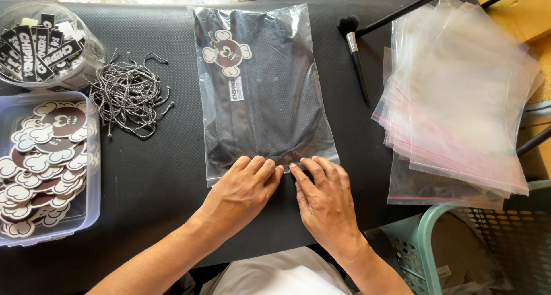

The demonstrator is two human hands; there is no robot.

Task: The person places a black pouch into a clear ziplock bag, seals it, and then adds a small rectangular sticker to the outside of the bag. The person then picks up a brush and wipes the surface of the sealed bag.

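Black textured table mat [172, 180], under both hands | stack of clear plastic bags with red seal strips [459, 100], right of the hands | clear plastic bag holding a folded black garment [264, 88], just ahead of the fingers; left hand [241, 191] and right hand [324, 200] flat, fingers extended, pressing its near edge, grasping nothing | clear tub of cloud-shaped card tags [46, 163], left of the hands | bundle of speckled cords [129, 94], ahead left | black brush [356, 54], ahead right

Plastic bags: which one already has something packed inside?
The clear bag under both hands, mid-table: it holds a dark folded garment and a cartoon tag. The stacked bags at right are empty.
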